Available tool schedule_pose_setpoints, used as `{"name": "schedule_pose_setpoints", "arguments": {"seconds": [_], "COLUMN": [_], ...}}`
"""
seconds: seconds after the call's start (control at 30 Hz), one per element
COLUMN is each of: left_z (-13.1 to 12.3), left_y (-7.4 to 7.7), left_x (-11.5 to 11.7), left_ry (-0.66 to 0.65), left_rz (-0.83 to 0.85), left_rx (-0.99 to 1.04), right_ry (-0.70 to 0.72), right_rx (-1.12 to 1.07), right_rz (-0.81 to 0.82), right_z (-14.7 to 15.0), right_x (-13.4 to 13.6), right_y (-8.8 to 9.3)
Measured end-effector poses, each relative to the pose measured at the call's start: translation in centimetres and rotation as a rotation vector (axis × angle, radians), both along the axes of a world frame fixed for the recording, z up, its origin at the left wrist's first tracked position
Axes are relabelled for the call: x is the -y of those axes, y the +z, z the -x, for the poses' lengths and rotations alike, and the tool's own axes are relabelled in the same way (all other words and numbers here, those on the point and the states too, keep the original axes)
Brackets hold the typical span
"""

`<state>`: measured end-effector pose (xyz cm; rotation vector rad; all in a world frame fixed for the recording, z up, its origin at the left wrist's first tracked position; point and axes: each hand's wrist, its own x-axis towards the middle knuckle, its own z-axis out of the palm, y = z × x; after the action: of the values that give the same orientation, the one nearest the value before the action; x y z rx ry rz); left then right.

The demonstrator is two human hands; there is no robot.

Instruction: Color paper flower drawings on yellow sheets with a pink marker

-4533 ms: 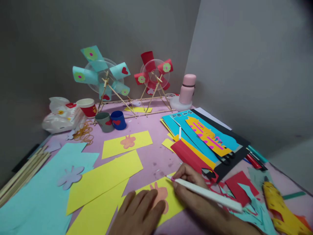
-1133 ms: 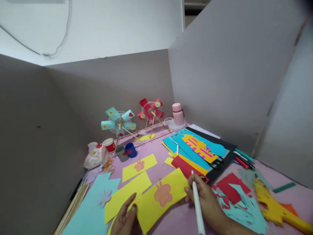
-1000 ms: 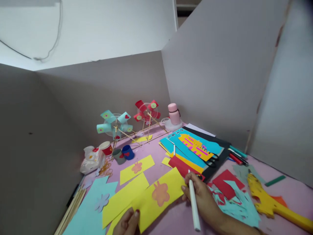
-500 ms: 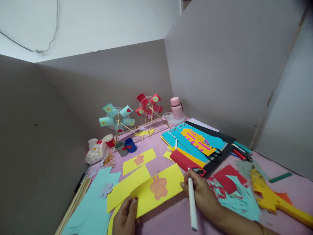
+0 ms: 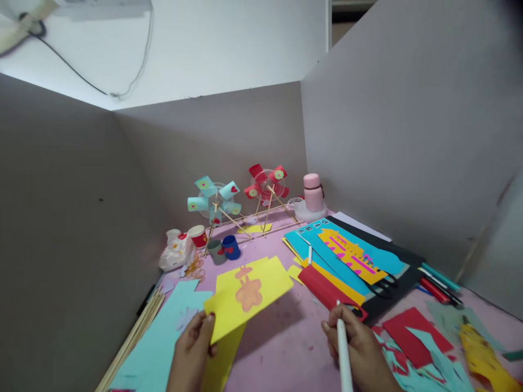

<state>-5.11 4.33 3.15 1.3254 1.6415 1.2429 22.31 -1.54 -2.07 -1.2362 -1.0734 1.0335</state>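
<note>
My left hand [image 5: 193,345] pinches the lower left corner of a yellow paper card [image 5: 267,288], which it holds tilted above the table. An orange-pink butterfly [image 5: 248,295] is drawn on that card. Between the fingers of my right hand [image 5: 353,335] is a white marker [image 5: 344,354], apart from the card. Behind the held card lies another yellow card with a similar drawing [image 5: 244,271], mostly covered. Beneath it, a further yellow sheet [image 5: 226,351] shows near my left hand. A red paper piece [image 5: 324,288] and black scissor handles [image 5: 355,310] lie just beyond my right hand.
Two paper-bladed wheels, one light blue [image 5: 206,186] and one red [image 5: 258,173], stand on sticks at the back. A pink flask [image 5: 313,193] is beside them. Paper scraps [image 5: 417,354], markers [image 5: 435,289] and a yellow glue gun [image 5: 484,351] lie right; light blue sheets [image 5: 163,337] left.
My right hand has let go of the card's right edge and moved away from it, still holding the marker. My left hand has lifted the card. The camera view has shifted.
</note>
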Motion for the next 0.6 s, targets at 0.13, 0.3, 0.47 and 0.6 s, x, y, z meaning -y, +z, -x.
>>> {"name": "schedule_pose_setpoints", "arguments": {"seconds": [0.13, 0.3, 0.47, 0.6], "left_z": [1.0, 1.0, 1.9, 2.3], "left_y": [2.1, 2.1, 1.7, 1.2], "left_x": [-5.1, -10.3, -12.2, -9.5], "left_ry": [-0.092, -0.108, -0.06, -0.037], "left_rz": [0.021, 0.046, -0.024, -0.19], "left_rx": [-0.05, -0.167, -0.351, -0.482], "right_ry": [0.013, 0.047, 0.082, 0.166], "right_rx": [0.128, 0.199, 0.247, 0.378], "right_rz": [-0.008, -0.048, -0.074, -0.126], "right_z": [0.5, 0.7, 0.3, -0.1], "right_x": [0.3, 0.3, -0.2, 0.4], "right_y": [-0.1, -0.1, -0.2, 0.3]}}
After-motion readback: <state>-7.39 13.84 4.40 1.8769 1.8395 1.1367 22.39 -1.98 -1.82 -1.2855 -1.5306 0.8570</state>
